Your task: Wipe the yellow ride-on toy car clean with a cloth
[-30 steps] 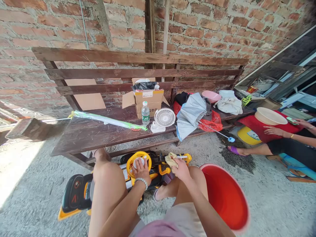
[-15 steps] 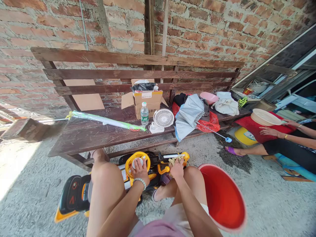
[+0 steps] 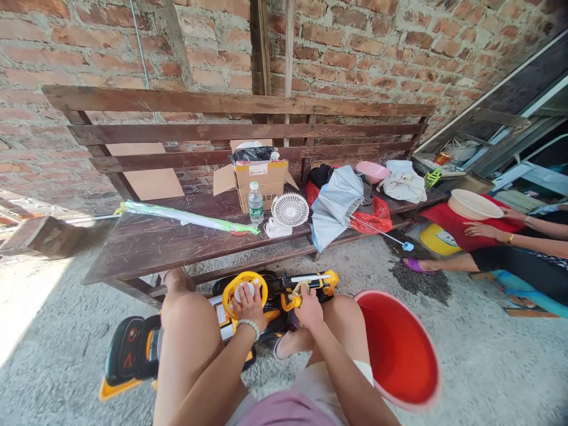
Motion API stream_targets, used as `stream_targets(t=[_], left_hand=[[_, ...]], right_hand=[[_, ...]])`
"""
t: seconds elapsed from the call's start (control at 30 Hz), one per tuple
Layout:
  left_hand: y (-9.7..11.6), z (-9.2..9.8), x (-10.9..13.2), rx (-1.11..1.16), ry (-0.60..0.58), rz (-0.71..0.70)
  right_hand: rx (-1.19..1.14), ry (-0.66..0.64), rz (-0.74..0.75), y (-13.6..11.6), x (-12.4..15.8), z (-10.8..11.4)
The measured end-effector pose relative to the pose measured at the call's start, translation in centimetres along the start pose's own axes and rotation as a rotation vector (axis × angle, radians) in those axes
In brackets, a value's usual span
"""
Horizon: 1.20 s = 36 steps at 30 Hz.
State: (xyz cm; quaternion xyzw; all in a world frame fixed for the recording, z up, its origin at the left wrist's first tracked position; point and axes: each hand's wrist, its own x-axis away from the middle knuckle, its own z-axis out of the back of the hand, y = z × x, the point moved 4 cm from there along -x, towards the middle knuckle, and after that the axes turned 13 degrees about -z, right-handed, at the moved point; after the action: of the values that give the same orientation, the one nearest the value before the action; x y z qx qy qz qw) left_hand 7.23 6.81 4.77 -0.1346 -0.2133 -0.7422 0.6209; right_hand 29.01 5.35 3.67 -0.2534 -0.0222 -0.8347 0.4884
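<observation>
A yellow and black ride-on toy digger (image 3: 275, 322) stands on the ground between my knees. My left hand (image 3: 249, 312), wearing a bead bracelet, lies with its fingers spread over the white hub of the yellow steering wheel (image 3: 227, 293). My right hand (image 3: 309, 306) is closed on a crumpled beige cloth (image 3: 300, 289), which touches the yellow and black arm of the digger beside a yellow handle (image 3: 290, 303). My palm and fingers hide part of the cloth. At the left is the black seat (image 3: 128, 349).
A red bucket (image 3: 399, 349) is by my right knee. On the wooden bench (image 3: 133, 245) are a bottle (image 3: 255, 204), a fan (image 3: 290, 211), a carton (image 3: 261, 180) and a folded-down umbrella (image 3: 335, 204). At the right, another person's hands touch a pale basin (image 3: 473, 207).
My right hand with the cloth has moved slightly left along the digger's arm, toward the yellow handle. My left hand stays on the wheel hub. The view has shifted slightly.
</observation>
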Motion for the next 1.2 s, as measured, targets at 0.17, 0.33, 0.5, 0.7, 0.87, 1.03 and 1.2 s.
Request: stream_targets(t=[0.17,0.33,0.5,0.7,0.87,1.03,1.2], left_hand=[[0.0,0.1,0.2,-0.022,-0.011,-0.003],[0.1,0.0,0.1,-0.045,0.007,-0.007],[0.2,-0.3,-0.3,-0.034,0.004,0.01],[0.0,-0.7,-0.4,-0.045,0.047,0.006],[0.0,-0.5,-0.4,-0.065,0.043,0.02],[0.2,0.0,-0.2,-0.054,-0.001,0.029],[0.1,0.0,0.0,-0.041,-0.007,0.012]], right_hand=[[0.003,0.006,-0.179,1.3,-1.9,0.2],[-0.167,0.001,-0.241,4.6,-5.0,1.1],[0.025,0.008,-0.107,2.9,-3.9,0.4],[-0.203,-0.147,0.105,1.2,-2.5,-0.5],[-0.359,-0.203,0.191,1.7,-2.4,0.4],[-0.249,-0.177,0.316,0.0,-0.5,1.8],[-0.117,-0.036,0.425,-0.3,0.1,5.1]])
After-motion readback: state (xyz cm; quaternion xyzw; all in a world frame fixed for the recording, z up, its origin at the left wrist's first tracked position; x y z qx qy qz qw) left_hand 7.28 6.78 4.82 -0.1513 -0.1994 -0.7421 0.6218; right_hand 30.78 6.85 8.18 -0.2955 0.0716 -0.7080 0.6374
